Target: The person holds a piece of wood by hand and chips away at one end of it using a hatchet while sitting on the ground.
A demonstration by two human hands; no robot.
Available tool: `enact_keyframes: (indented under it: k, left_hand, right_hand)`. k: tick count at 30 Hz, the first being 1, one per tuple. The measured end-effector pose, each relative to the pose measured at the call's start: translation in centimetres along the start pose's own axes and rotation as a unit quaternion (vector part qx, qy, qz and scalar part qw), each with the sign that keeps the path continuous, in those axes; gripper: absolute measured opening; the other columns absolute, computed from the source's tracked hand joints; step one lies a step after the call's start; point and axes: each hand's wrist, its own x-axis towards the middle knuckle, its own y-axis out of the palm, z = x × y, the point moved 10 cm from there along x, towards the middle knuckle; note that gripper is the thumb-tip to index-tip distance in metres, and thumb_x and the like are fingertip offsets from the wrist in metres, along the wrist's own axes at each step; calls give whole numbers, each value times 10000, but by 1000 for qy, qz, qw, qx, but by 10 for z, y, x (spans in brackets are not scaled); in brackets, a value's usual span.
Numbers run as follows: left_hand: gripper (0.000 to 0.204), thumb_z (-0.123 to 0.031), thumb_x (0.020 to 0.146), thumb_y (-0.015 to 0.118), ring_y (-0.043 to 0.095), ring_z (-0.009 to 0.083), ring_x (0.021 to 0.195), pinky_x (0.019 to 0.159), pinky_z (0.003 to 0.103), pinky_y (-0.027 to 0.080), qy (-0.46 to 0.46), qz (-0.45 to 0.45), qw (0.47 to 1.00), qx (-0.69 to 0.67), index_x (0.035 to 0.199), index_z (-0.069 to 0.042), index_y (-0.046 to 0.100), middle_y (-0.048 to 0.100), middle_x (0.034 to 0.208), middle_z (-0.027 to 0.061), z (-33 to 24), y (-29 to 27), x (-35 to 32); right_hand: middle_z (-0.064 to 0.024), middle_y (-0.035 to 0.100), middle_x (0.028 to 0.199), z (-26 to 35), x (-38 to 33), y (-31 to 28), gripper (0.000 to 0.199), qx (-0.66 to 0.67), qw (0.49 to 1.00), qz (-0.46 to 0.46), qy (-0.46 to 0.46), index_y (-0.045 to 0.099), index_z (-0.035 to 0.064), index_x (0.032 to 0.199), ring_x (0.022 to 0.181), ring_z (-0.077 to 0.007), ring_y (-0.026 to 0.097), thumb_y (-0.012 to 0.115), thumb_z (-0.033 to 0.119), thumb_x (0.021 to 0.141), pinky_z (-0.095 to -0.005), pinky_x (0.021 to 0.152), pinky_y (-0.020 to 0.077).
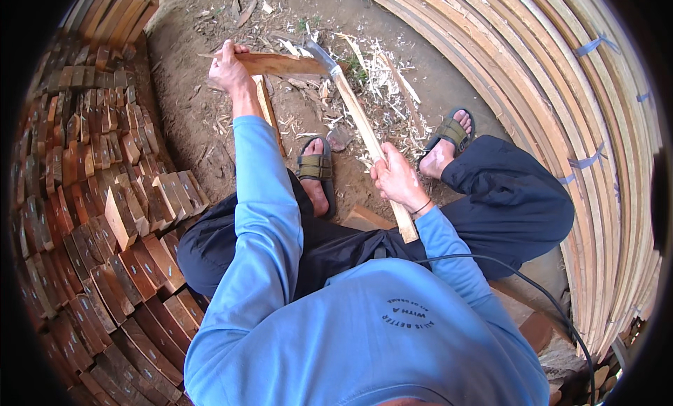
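My right hand (397,180) is wrapped round the pale wooden handle of an adze (361,115). Its dark metal head meets the far right end of a thin brown board (284,63); whether the edge touches the wood, I cannot tell. The other end of that board is gripped in my left hand (230,68), fingers closed around it. Beneath the board, another narrow length of wood (267,112) runs toward my left foot, partly hidden by my sleeve.
Pale wood shavings (392,91) litter the dirt ground (189,119) ahead. Stacked short timber blocks (91,217) rise on the left. Long curved-looking planks (554,77) with blue ties line the right. My sandalled feet flank the shavings, and a black cable (540,288) hangs at my right.
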Motion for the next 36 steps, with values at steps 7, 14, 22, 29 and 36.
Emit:
enact_keyframes:
  k: [7, 14, 22, 29, 36]
  left_hand:
    - [90, -9, 885, 598, 578, 210, 611, 598, 368, 532, -2, 3, 1000, -12, 808, 8, 557, 566, 690, 87, 2, -1, 2]
    - [87, -18, 885, 584, 569, 205, 620, 597, 375, 515, -8, -34, 999, -40, 811, -3, 541, 551, 681, 78, 4, -29, 4]
    - [133, 9, 851, 575, 567, 200, 577, 572, 336, 505, -9, -48, 998, -47, 725, 1, 532, 572, 649, 101, 2, -29, 1]
    - [84, -24, 882, 578, 569, 209, 611, 597, 377, 522, -5, -37, 999, -31, 812, -4, 536, 555, 685, 87, 6, -32, 4]
    - [140, 21, 849, 567, 569, 196, 568, 550, 330, 500, 15, -46, 999, -19, 714, 3, 533, 569, 649, 99, -3, -13, -6]
  right_hand:
    - [3, 508, 661, -4, 1, 6, 158, 9, 999, -29, 17, 496, 35, 1085, 448, -73, 480, 434, 173, 1039, -254, 360, 401]
    - [29, 452, 682, -2, 0, 35, 189, 119, 987, 75, 72, 483, 66, 1021, 432, -37, 349, 386, 222, 1065, -217, 345, 290]
    - [6, 518, 651, -4, -1, 39, 228, 58, 996, 38, 59, 524, 59, 984, 436, -78, 481, 404, 246, 1037, -249, 347, 401]
    - [-14, 554, 667, -10, -1, 36, 241, -11, 999, 24, 31, 532, 43, 977, 455, -99, 529, 414, 245, 1031, -266, 360, 437]
    - [11, 481, 668, 5, 12, 51, 188, 62, 998, 28, 18, 490, 61, 1006, 449, -63, 433, 392, 216, 1047, -243, 364, 380]
